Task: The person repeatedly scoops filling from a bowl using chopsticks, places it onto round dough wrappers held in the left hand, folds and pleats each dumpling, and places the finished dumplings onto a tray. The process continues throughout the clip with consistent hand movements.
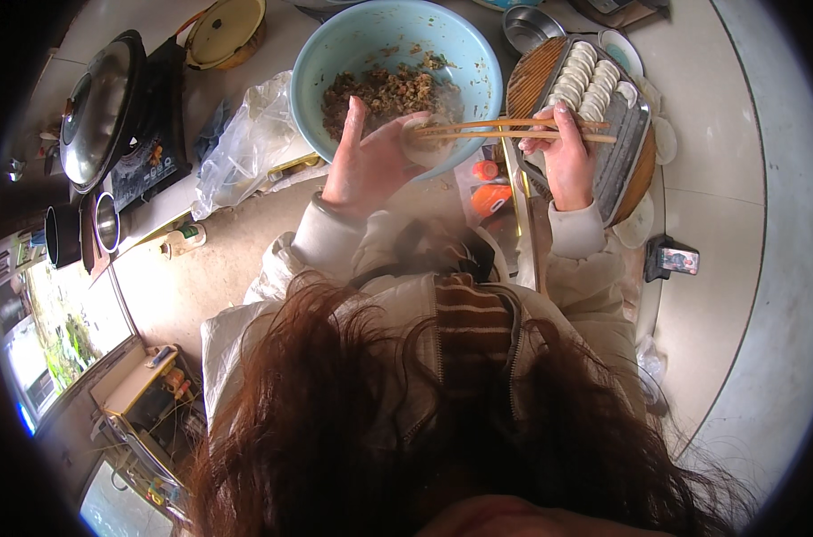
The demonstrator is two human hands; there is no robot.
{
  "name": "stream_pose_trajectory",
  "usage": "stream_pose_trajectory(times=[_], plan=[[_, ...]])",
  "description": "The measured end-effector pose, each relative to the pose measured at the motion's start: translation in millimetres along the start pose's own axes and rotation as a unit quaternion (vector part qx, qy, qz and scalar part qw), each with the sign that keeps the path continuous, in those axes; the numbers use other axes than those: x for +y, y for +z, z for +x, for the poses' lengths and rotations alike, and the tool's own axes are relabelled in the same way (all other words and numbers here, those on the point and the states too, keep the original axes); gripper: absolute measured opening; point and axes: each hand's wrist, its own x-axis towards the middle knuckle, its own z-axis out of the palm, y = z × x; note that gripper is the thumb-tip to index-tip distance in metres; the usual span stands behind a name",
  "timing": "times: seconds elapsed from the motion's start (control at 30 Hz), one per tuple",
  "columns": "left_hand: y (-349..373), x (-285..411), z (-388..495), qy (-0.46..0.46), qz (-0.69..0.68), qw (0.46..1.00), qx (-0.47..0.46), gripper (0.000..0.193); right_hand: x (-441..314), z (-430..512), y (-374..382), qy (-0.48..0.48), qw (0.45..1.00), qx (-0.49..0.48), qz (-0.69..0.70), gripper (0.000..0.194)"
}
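Note:
My left hand point(373, 158) is raised at the near rim of a light-blue plastic basin point(396, 17), thumb up. A round dumpling wrapper point(416, 156) rests on its fingers. My right hand point(569, 161) grips a pair of wooden chopsticks point(493, 129), whose tips lie over the wrapper. What is on the wrapper under the tips is blurred. Minced filling point(396, 94) with green bits covers the basin's bottom. Just beyond my right hand, rows of folded dumplings point(584, 80) sit on a grey tray point(618, 151), which lies on a round ridged wooden board point(530, 74).
Loose wrappers point(638, 218) lie along the board's right side. A steel bowl point(530, 30) stands behind it. To the left are a lidded pan point(101, 111) on a black cooker point(154, 148), a yellow enamel pot point(225, 33) and a clear plastic bag point(248, 141). A phone point(678, 260) stands at right.

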Motion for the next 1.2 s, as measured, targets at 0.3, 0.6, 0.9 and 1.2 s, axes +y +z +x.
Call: stream_pose_trajectory(times=[0.3,0.6,0.9,1.2], plan=[[7,-1,-1,0.024,0.016,1.0,0.003,0.115,3,1,2,0.002,0.999,0.025,0.044,0.034],[1,-2,0,0.03,0.006,1.0,0.005,0.116,9,-7,0,0.01,0.999,0.016,0.04,0.032],[-5,4,-6,0.044,-0.047,0.997,0.035,0.109,32,-20,18,-0.245,0.96,-0.022,-0.137,0.031],[7,9,-13,0.015,-0.104,0.994,0.008,0.102,72,-10,25,-0.432,0.639,-0.282,-0.57,0.026]])
